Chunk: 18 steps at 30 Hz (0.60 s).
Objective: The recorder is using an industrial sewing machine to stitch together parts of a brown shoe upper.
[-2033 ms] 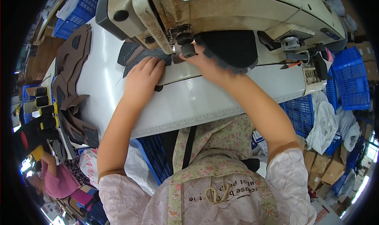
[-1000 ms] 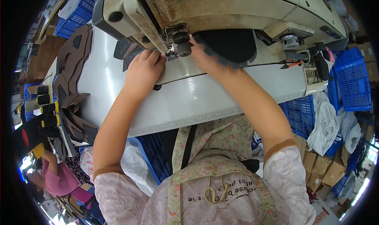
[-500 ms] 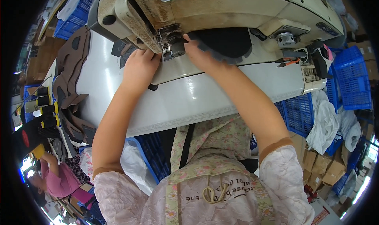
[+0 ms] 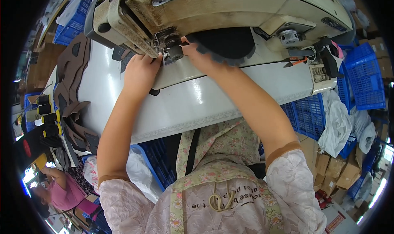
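At the sewing machine (image 4: 213, 12), both hands work close to the needle and its dark round roller (image 4: 176, 52). My left hand (image 4: 140, 73) is left of the presser foot, its fingers bent down and together on a dark grey fabric piece (image 4: 120, 55) that sticks out beyond them. To the right of the roller, my right hand (image 4: 200, 58) curls its fingers at the edge of a black curved piece (image 4: 230, 42) with a notched grey border. That piece lies under the machine's arm. The right fingertips are partly hidden, as is the stitching spot.
Brown cut pieces (image 4: 72, 66) lie at the table's left end, near thread spools (image 4: 48, 117). Orange-handled snips (image 4: 295, 61) rest at the right. Blue crates (image 4: 363, 78), white bags (image 4: 332, 123) and cartons (image 4: 334, 170) stand beyond. A person in pink (image 4: 67, 191) sits at lower left.
The whole view has shifted slightly, so the machine and table appear a little farther left. Both hands keep their places beside the needle; the black piece has hardly moved against the machine.
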### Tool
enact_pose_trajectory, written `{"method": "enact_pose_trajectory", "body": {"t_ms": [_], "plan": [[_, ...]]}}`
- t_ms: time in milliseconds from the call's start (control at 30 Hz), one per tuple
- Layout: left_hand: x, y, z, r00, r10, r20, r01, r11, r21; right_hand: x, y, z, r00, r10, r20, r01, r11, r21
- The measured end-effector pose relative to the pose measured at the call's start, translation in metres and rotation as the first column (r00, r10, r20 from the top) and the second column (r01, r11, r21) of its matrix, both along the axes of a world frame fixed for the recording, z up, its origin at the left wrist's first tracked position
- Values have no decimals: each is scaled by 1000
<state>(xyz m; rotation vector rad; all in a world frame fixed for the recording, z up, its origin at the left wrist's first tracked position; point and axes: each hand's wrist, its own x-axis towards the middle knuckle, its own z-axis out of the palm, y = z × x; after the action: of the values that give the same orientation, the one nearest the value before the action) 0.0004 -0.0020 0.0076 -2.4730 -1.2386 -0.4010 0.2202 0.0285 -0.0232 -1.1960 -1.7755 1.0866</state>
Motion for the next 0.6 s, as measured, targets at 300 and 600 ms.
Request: {"method": "enact_pose_trajectory", "body": {"t_ms": [300,600], "plan": [[-6,-1,-4,999,31,21,-30,999,-44,-3,0,7,990,-142,7,133,943,305],[-3,0,-3,998,11,69,-8,999,-39,-1,0,8,978,-204,42,175,915,364]]}}
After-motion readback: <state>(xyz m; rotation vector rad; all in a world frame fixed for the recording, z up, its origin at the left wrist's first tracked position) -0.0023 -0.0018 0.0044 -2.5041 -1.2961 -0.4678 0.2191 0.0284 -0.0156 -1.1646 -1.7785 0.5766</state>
